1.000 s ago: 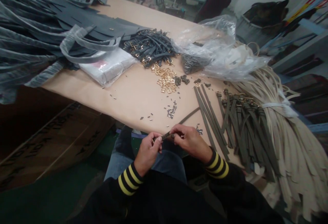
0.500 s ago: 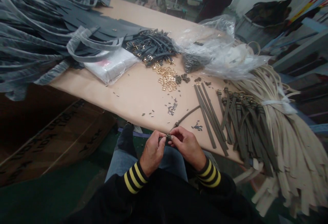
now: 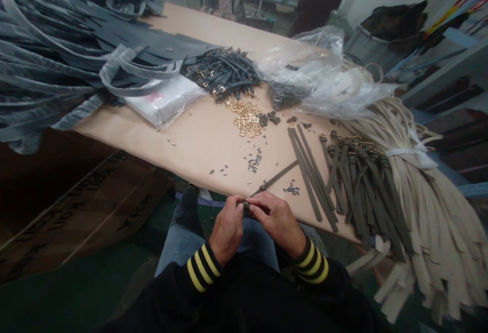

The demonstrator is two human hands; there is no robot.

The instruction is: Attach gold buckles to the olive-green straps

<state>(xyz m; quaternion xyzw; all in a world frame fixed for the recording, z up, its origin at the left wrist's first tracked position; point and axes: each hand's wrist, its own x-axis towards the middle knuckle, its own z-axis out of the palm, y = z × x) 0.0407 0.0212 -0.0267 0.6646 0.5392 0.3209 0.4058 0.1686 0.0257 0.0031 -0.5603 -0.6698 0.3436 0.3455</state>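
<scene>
My left hand [image 3: 227, 230] and my right hand [image 3: 275, 217] meet just past the table's near edge, pinching the end of a narrow olive leather strap [image 3: 278, 176]. Its tip [image 3: 246, 204] sits between my fingertips, mostly hidden, and the rest runs up onto the table. Small dark metal fittings [image 3: 254, 162] lie scattered above my hands. Further up sits a heap of gold rectangular buckles [image 3: 246, 118]. To the right lie loose olive straps [image 3: 310, 180] and a pile of olive straps with buckles [image 3: 360, 185].
The paper-covered table [image 3: 198, 142] holds a bundle of dark buckled straps [image 3: 223, 72], a white packet [image 3: 163, 100], a plastic bag [image 3: 324, 76], dark leather strips [image 3: 53, 53] and tied cream straps [image 3: 415, 165]. A cardboard box [image 3: 76, 206] stands below left. A person in a dark red top [image 3: 318, 2] stands beyond.
My hands have come together from their wider spacing a second ago. The strap's free length has dropped from slightly raised to lying lower across the table edge.
</scene>
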